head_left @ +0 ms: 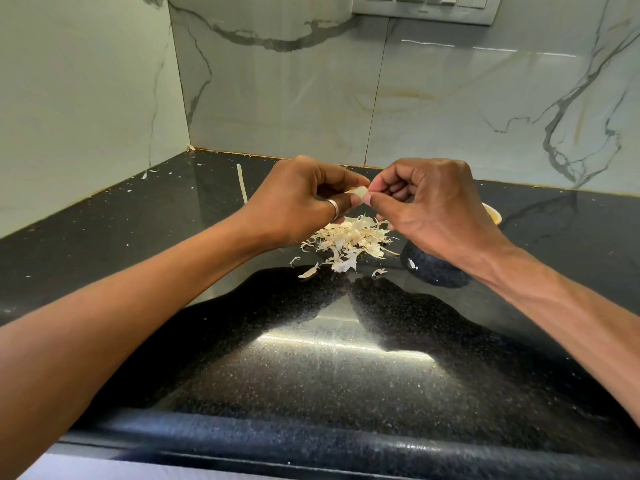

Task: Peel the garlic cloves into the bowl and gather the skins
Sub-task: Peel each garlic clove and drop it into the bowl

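**Clove held between both hands above the skin pile; bowl mostly hidden**

Both hands are raised over the black speckled tabletop (311,358), meeting at a single pale garlic clove (358,194). The left hand (304,199) has its fingers curled and pinches the clove between thumb and fingertips; a silver ring (332,207) sits on one of its fingers. The right hand (429,209) is also curled, with thumb and forefinger closed on the clove's near end. Whether they nip the skin or the clove itself cannot be told.

Directly below the hands lies a loose heap of papery skins (349,240), with a few stray flakes just in front of it.

The bowl (493,214) stands to the right of the heap, mostly covered by the right hand and wrist. Only a slice of its cream rim shows beyond the hand, and a dark speckled rounded side shows beneath the wrist, with one scrap of skin stuck to it. What it holds is hidden.

A long pale strip (241,183) lies on the tabletop behind the left hand, and small scraps are scattered toward the far left corner. The marble-veined wall (311,91) rises behind, with a switch plate (426,5) at its top edge.
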`<state>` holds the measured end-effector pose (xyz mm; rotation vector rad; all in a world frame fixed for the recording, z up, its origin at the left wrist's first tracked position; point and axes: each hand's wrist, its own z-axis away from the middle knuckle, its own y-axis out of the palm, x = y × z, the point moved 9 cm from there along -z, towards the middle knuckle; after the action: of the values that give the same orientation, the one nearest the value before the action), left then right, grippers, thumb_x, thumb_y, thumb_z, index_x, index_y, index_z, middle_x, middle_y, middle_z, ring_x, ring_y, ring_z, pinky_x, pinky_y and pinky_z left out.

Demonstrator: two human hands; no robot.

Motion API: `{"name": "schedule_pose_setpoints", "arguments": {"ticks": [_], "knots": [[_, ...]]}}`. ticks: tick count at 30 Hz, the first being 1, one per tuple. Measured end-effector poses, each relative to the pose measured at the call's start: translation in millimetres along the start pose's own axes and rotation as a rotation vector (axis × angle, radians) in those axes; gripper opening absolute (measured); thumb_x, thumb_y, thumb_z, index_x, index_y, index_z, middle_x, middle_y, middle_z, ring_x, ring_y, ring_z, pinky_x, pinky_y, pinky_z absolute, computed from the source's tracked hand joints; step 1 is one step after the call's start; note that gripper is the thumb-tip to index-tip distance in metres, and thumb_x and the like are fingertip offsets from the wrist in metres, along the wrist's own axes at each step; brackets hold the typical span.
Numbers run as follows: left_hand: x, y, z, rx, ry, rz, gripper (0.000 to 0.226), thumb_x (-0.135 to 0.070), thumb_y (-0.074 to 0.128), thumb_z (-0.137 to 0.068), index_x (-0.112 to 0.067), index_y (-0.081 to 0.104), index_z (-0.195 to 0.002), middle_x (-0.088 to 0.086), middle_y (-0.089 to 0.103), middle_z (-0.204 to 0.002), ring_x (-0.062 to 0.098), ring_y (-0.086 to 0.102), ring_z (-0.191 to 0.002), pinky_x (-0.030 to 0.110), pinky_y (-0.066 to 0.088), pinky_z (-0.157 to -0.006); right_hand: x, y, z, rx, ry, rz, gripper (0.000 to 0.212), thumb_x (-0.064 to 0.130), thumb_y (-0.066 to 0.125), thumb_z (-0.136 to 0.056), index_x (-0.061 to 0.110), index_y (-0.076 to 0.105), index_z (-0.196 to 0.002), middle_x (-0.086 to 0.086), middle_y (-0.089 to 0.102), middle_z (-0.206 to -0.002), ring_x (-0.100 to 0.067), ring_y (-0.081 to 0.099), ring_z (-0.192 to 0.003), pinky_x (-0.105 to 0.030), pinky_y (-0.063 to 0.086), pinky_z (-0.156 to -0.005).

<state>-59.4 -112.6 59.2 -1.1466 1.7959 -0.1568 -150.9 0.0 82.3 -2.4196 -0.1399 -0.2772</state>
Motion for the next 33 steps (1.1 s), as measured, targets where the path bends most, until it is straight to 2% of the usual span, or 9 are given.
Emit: {"name": "schedule_pose_setpoints", "arguments": {"ticks": [5,11,14,17,20,22,24,27,33], "knots": [[-4,0,2,0.002,0.019,-0.069,0.027,-0.021,0.072,-0.094,-0.021,0.074,-0.121,-0.009,0.077,-0.103,0.005,0.075,-0.080,0.028,0.061,-0.081,0,-1,-1,-0.013,-0.014,-0.001,0.013,0.021,0.082,-0.086,0.010,0.077,-0.090,0.006,0.071,-0.077,0.005,0.065,-0.066,-0.006,0.054,-0.069],[-10,-1,3,-0.008,0.058,-0.155,0.027,-0.021,0.071,-0.095,-0.020,0.073,-0.121,-0.010,0.076,-0.101,-0.001,0.072,-0.074,0.009,0.053,-0.077,0,0,0,-0.001,-0.013,-0.026,0.011,0.019,0.083,-0.086,0.010,0.077,-0.088,0.006,0.072,-0.075,0.000,0.068,-0.063,-0.008,0.055,-0.065],[-11,-1,3,-0.007,0.065,-0.170,0.027,-0.020,0.071,-0.095,-0.020,0.073,-0.122,-0.009,0.076,-0.102,-0.003,0.071,-0.075,0.008,0.053,-0.077,-3,2,-1,0.014,0.020,-0.045,0.013,0.021,0.082,-0.087,0.010,0.077,-0.091,0.005,0.072,-0.076,-0.004,0.070,-0.065,-0.014,0.058,-0.067],[-10,-1,3,0.000,0.063,-0.181,0.027,-0.019,0.071,-0.095,-0.019,0.073,-0.122,-0.008,0.076,-0.104,-0.008,0.069,-0.077,0.006,0.051,-0.077,-3,3,-1,0.024,0.013,-0.037,0.013,0.020,0.082,-0.087,0.009,0.076,-0.091,0.004,0.072,-0.076,-0.002,0.069,-0.064,-0.011,0.057,-0.067],[-10,0,3,-0.004,0.058,-0.177,0.027,-0.019,0.071,-0.094,-0.019,0.074,-0.121,-0.008,0.077,-0.100,-0.005,0.071,-0.076,0.009,0.053,-0.078,1,4,-1,0.034,-0.026,-0.013,0.009,0.019,0.079,-0.088,0.011,0.075,-0.089,0.009,0.068,-0.073,0.000,0.066,-0.063,-0.010,0.056,-0.070],[-9,1,3,-0.004,0.042,-0.147,0.026,-0.020,0.072,-0.094,-0.019,0.075,-0.120,-0.010,0.077,-0.095,0.000,0.072,-0.075,0.013,0.055,-0.078,4,5,0,0.047,-0.034,-0.020,0.014,0.028,0.072,-0.088,0.014,0.074,-0.087,0.013,0.065,-0.071,0.003,0.064,-0.062,-0.010,0.056,-0.069],[-4,2,3,0.009,0.004,-0.085,0.026,-0.021,0.071,-0.094,-0.020,0.074,-0.120,-0.009,0.077,-0.094,0.005,0.074,-0.078,0.021,0.059,-0.081,5,7,0,0.068,-0.027,-0.023,0.022,0.037,0.065,-0.085,0.016,0.072,-0.087,0.014,0.064,-0.071,0.003,0.062,-0.061,-0.011,0.056,-0.068],[3,7,3,0.072,-0.072,0.055,0.029,-0.020,0.070,-0.095,-0.023,0.070,-0.124,0.001,0.078,-0.093,0.015,0.075,-0.089,0.034,0.061,-0.086,4,8,0,0.082,-0.013,-0.010,0.026,0.040,0.062,-0.085,0.015,0.070,-0.087,0.013,0.064,-0.071,0.004,0.060,-0.059,-0.009,0.055,-0.067],[7,17,7,0.151,-0.213,0.255,0.021,-0.014,0.068,-0.095,-0.019,0.072,-0.116,0.008,0.077,-0.098,0.015,0.075,-0.096,0.029,0.060,-0.087,4,5,-1,0.060,-0.025,0.021,0.021,0.037,0.068,-0.088,0.016,0.069,-0.086,0.010,0.065,-0.070,0.002,0.060,-0.060,-0.014,0.056,-0.068]]}}
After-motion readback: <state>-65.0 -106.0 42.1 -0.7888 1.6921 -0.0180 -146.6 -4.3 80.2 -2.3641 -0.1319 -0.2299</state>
